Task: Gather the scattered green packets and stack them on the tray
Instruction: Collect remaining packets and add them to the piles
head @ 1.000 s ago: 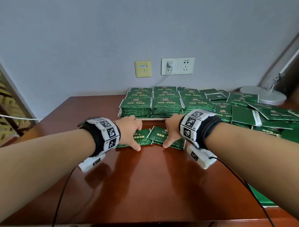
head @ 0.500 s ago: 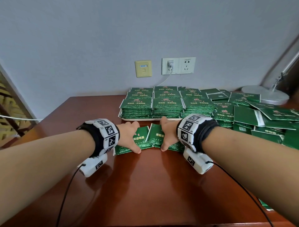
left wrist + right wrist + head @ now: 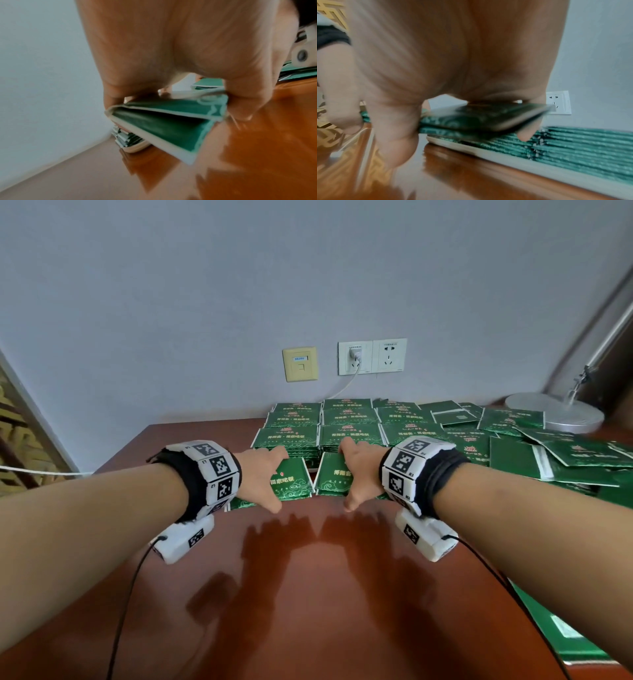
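- Hands, compared with a second ago, sit farther forward: the left hand (image 3: 262, 474) and right hand (image 3: 363, 470) now reach the near edge of the stacked packets (image 3: 349, 426), where before they lay on the desk (image 3: 308, 594) short of it.
- Left grip is clamped on a small bundle of green packets (image 3: 164, 121); the left wrist view shows thumb and fingers pinching its two ends, and the bundle is clear of the desk, its near edge tilted up.
- Right grip is likewise closed round its own bundle (image 3: 481, 117), held above the desk just in front of the tray (image 3: 453, 146), near the level of the stack's top.
- Both bundles were flat on the desk a second ago; now they hang side by side over the tray's near rim.
- Loose packets (image 3: 513, 453) stay heaped to the right, beside the lamp base (image 3: 561, 414).
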`<state>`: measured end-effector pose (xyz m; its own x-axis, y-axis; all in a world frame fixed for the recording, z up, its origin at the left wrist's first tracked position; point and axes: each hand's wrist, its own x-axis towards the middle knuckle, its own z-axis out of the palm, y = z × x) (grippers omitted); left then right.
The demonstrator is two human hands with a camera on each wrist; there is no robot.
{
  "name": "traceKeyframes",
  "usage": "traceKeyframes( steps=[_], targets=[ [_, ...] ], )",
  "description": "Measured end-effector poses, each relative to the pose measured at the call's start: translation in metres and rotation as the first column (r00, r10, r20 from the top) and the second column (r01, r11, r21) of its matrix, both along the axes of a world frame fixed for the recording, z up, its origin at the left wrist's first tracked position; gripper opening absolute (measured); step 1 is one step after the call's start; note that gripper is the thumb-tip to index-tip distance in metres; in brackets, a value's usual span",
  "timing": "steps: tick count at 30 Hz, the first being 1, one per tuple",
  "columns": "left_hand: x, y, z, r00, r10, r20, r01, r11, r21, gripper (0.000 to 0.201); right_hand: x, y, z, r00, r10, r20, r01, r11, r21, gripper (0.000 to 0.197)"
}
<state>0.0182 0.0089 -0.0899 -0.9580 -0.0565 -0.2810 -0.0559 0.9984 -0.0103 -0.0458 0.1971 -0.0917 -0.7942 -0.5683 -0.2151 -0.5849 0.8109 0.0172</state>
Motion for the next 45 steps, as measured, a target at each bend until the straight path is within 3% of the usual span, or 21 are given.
traceKeyframes(
  steps=[8,18,32,45],
  targets=[
    [-0.036,-0.005,0.034,0.994,-0.059,-0.088,0.053,0.996,-0.066,0.098,-0.032,-0.001,0.03,0.992,0.006,-0.125,-0.015,0.997,-0.071,0.093],
    [-0.112,-0.025,0.067,0.992,-0.043,-0.122,0.035,0.997,-0.069,0.095,-0.101,-0.014,0.055,0.987,-0.045,-0.154,0.036,0.998,-0.06,0.085],
    [-0.217,-0.053,0.064,0.998,0.004,-0.064,-0.01,0.995,-0.097,0.104,-0.202,-0.044,0.06,0.998,-0.029,-0.056,0.027,0.999,-0.042,0.089],
    [-0.276,-0.062,0.042,1.0,-0.016,0.011,0.018,0.992,-0.122,0.09,-0.247,-0.075,0.038,0.998,0.023,-0.057,-0.023,1.0,0.001,0.088]
  ],
)
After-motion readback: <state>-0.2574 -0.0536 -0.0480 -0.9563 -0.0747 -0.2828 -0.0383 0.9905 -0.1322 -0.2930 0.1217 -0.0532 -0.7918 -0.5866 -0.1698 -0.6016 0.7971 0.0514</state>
